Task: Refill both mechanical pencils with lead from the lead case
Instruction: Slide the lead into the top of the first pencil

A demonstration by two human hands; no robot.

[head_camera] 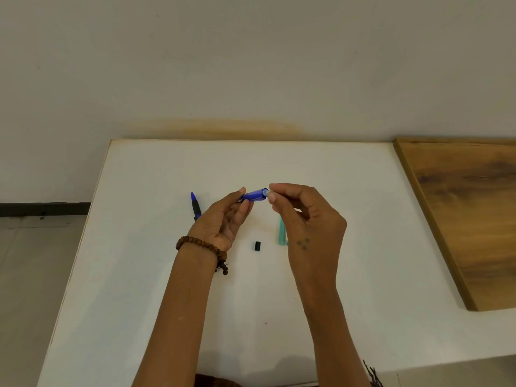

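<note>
My left hand (223, 219) grips a blue mechanical pencil (254, 195) above the white table, its open back end pointing right. My right hand (304, 219) pinches a small white piece, likely the eraser (270, 193), right at that end. A second blue and black pencil (196, 206) lies on the table to the left, partly hidden behind my left hand. A small black cap (257, 246) rests on the table between my wrists. The teal lead case (282, 233) lies under my right hand, mostly hidden by it.
The white table (156, 275) runs from the wall to its near edge. A wooden board (463, 219) lies along the right side. The table's left edge drops to the floor. A beaded bracelet (201, 244) circles my left wrist.
</note>
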